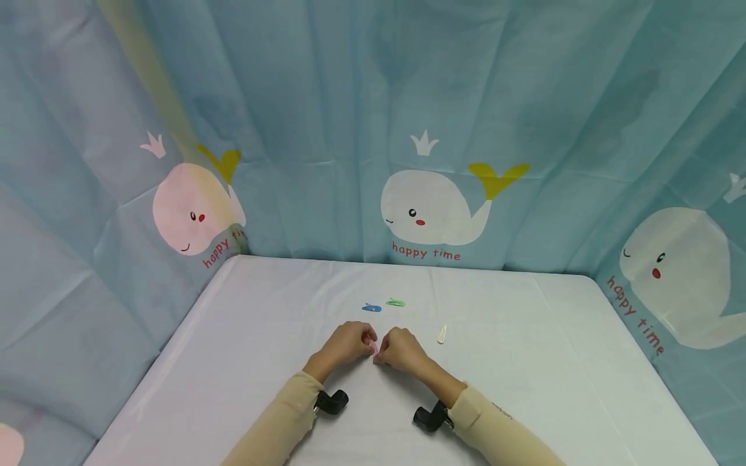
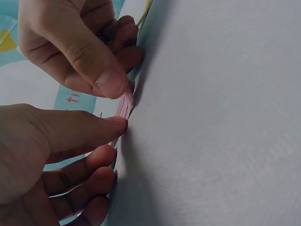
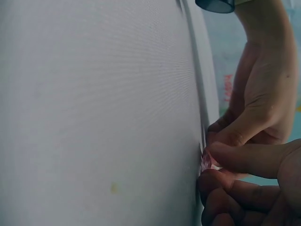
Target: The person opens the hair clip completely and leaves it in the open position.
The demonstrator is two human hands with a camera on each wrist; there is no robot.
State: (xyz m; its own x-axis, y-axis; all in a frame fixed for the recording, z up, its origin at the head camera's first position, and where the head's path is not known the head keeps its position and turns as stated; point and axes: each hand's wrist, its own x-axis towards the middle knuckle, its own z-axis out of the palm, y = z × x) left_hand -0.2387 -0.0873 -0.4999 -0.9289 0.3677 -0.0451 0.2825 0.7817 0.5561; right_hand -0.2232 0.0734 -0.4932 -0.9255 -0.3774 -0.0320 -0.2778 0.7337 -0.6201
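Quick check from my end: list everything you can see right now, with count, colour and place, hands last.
pink hair clip: one, pink, pinched between both hands at the near middle of the table
blue hair clip: one, blue, lying on the table beyond the hands
green hair clip: one, green, just right of the blue one
white hair clip: one, white or cream, on the table right of the hands
table: one, covered in white cloth
backdrop: one, teal cloth with white whales, behind and to both sides
left hand: one, grip on the pink clip
right hand: one, grip on the same clip
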